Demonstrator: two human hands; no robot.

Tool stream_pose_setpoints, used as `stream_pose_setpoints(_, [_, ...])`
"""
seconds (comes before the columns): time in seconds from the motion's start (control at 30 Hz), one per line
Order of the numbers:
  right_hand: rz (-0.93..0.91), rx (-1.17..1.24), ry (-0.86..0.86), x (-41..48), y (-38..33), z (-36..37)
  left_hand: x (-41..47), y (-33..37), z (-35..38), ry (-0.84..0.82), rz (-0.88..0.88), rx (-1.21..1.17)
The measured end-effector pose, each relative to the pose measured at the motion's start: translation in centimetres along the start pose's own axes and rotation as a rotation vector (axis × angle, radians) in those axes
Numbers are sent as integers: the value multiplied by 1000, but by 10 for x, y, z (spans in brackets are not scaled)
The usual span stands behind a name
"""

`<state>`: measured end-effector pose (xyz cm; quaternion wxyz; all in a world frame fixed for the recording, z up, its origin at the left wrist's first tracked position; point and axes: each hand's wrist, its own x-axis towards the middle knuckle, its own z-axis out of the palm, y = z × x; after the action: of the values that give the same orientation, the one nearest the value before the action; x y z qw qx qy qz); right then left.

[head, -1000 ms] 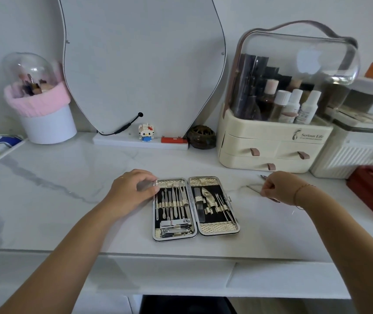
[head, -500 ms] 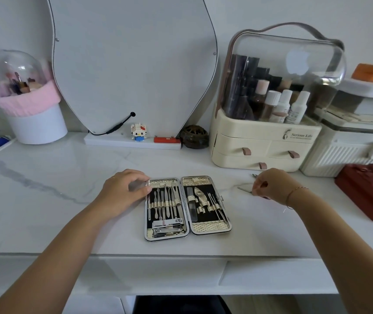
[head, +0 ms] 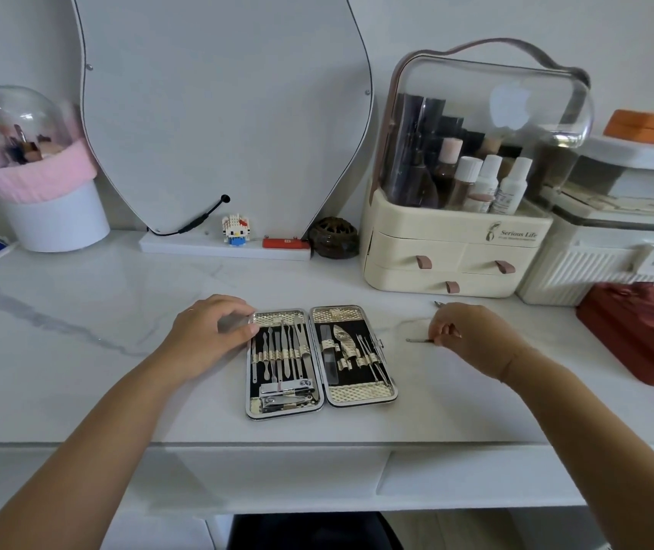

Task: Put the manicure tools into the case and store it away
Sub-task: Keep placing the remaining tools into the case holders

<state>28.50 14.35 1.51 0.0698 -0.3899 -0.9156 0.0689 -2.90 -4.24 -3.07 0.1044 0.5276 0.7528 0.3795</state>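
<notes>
The left-hand grip (head: 214, 335) curls round what seems a flat metal tool (head: 232, 322), blurred, at the top left corner of the open manicure case (head: 361, 393). The right-hand grip (head: 472, 339) pinches a thin metal pick (head: 416, 340) just right of the case, which lies flat on the marble bench (head: 79, 351), both halves holding strapped tools.

Left hand (head: 206, 335) grips a metal tool (head: 234, 321) beside the open case (head: 319, 361); right hand (head: 472, 335) pinches a thin tool (head: 416, 340).

home vanity table (head: 79, 343) — mirror (head: 218, 113), cosmetics organizer (head: 456, 248), brush holder (head: 55, 220)
</notes>
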Motion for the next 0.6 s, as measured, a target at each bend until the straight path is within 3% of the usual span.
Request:
stream_pose_setpoints(0.2, [-163,147,219,-49,6,22,1,-1,0,-1,-13,-7])
stream_pose_setpoints(0.43, [-160,420,217,-98,-6,32,1,-1,0,-26,-11,-36])
stream_pose_setpoints(0.6, [-170,488,219,-108,-21,40,0,1,-1,-28,-15,-27])
